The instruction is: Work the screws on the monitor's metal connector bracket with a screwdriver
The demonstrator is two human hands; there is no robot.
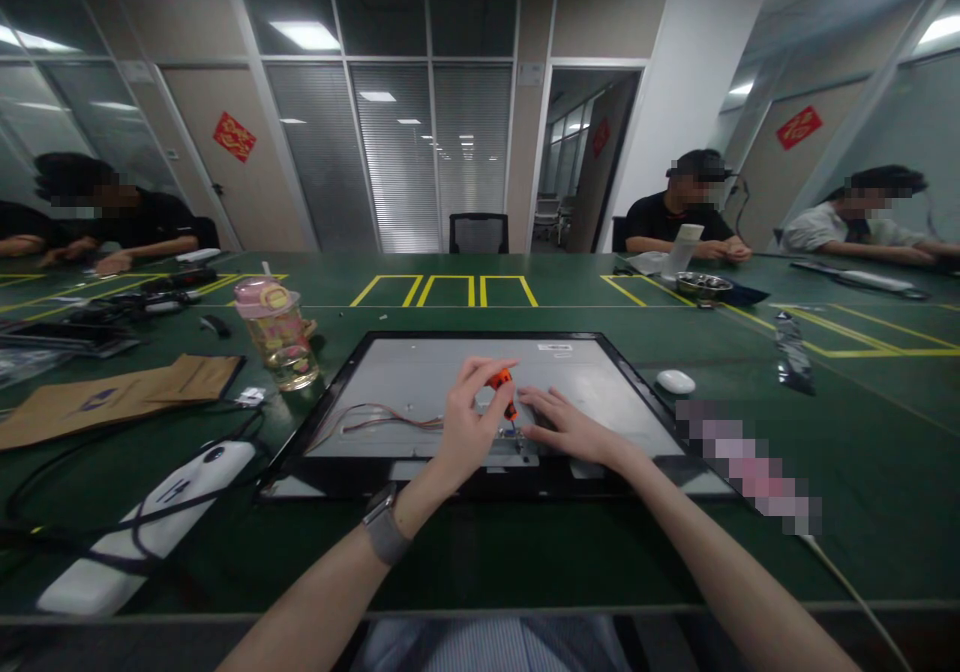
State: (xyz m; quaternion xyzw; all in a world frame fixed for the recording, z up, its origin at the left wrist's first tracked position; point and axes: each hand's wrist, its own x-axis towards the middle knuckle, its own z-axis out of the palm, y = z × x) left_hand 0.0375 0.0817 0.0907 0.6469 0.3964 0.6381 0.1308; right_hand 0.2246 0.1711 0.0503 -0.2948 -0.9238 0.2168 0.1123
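A flat monitor panel [600, 372] lies back-side up on the green table, with thin red and white wires [375, 417] running across its grey metal back. My left hand [466, 422] is closed round a small orange screwdriver [504, 387], held upright with its tip down on the panel near the lower middle. My right hand [566, 427] lies flat on the panel just right of the screwdriver, fingers stretched out and pressing beside the tip. A watch sits on my left wrist.
A pink-lidded bottle [276, 337] stands left of the panel, brown paper bags [112, 392] beyond it. A white device with black cables [142, 527] lies near left. A white mouse [676, 381] sits right. Three people sit at the far table edges.
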